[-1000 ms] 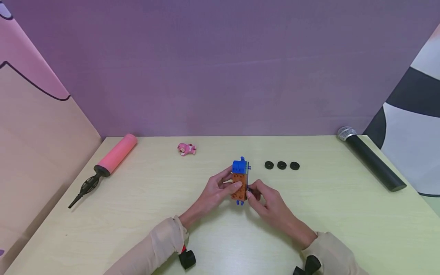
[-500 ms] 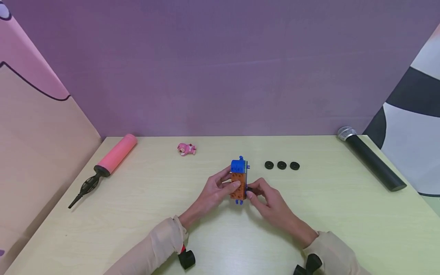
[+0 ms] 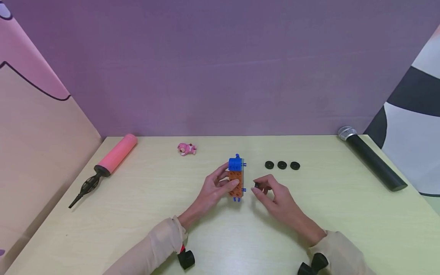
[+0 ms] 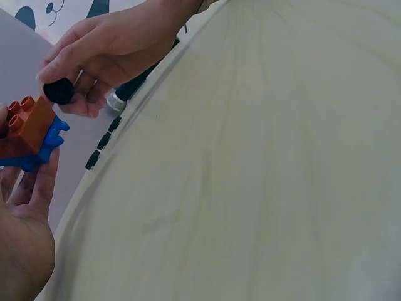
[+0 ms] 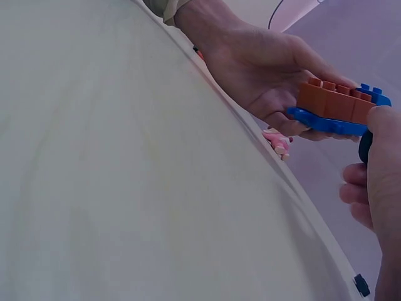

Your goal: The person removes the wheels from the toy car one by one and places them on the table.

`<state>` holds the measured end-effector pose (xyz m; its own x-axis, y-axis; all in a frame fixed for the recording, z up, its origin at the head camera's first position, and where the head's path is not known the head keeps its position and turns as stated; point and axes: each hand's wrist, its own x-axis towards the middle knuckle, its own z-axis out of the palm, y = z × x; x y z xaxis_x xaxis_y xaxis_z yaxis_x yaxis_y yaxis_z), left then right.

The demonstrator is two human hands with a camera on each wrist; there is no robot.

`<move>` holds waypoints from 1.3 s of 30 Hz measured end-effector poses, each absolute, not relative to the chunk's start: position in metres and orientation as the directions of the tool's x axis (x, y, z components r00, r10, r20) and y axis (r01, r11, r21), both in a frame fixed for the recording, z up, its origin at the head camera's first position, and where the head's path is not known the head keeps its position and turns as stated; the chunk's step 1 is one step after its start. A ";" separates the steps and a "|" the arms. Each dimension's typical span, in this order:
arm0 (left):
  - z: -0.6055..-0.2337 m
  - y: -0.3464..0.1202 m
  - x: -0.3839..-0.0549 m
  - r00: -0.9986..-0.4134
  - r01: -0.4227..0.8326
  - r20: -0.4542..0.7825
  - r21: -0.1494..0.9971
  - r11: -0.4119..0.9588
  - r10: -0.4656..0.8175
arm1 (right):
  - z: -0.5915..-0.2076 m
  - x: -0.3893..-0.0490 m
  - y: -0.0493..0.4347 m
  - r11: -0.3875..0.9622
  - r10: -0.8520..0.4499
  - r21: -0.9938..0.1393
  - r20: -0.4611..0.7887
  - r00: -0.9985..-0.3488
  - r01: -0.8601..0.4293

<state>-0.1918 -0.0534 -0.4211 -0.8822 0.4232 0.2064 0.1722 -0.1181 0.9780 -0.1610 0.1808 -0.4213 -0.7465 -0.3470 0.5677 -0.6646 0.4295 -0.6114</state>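
My left hand (image 3: 214, 192) grips a toy block vehicle (image 3: 235, 179) above the table, thumb across its orange studded bricks. Its base is blue, with a blue block at the far end and small blue axle pegs (image 3: 244, 190) sticking out on the right side. In the right wrist view the orange bricks (image 5: 335, 102) sit on the blue base (image 5: 326, 123). My right hand (image 3: 276, 196) pinches a small black wheel (image 4: 59, 91) between thumb and fingertips, a short gap to the right of the vehicle.
Three black wheels (image 3: 282, 165) lie in a row on the table (image 3: 137, 229) beyond my right hand. A pink toy bear (image 3: 187, 149) lies at the back. To the left is a pink hand pump (image 3: 117, 154); a black microphone (image 3: 371, 158) lies at the right.
The black wheel was against the vehicle's right side; my right hand has drawn it away to the right, baring a peg. My left hand with the vehicle has shifted slightly left and away.
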 end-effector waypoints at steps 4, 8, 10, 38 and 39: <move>-0.422 -0.055 -0.193 -0.890 0.165 0.197 0.980 -0.113 0.410 | -0.421 -0.164 0.188 0.465 -0.361 -0.529 0.619 -0.698 -0.710; -0.422 -0.057 -0.192 -0.891 0.169 0.198 0.980 -0.106 0.408 | -0.420 -0.166 0.196 0.498 -0.366 -0.476 0.643 -0.673 -0.725; -0.422 -0.057 -0.193 -0.891 0.173 0.201 0.979 -0.104 0.407 | -0.419 -0.167 0.201 0.509 -0.368 -0.455 0.652 -0.662 -0.731; -0.422 -0.061 -0.194 -0.895 0.164 0.202 0.978 -0.128 0.397 | -0.411 -0.184 0.272 0.753 -0.264 -0.330 0.641 -0.721 -0.569; -0.422 -0.061 -0.194 -0.894 0.165 0.204 0.978 -0.130 0.398 | -0.411 -0.185 0.275 0.763 -0.251 -0.336 0.634 -0.732 -0.553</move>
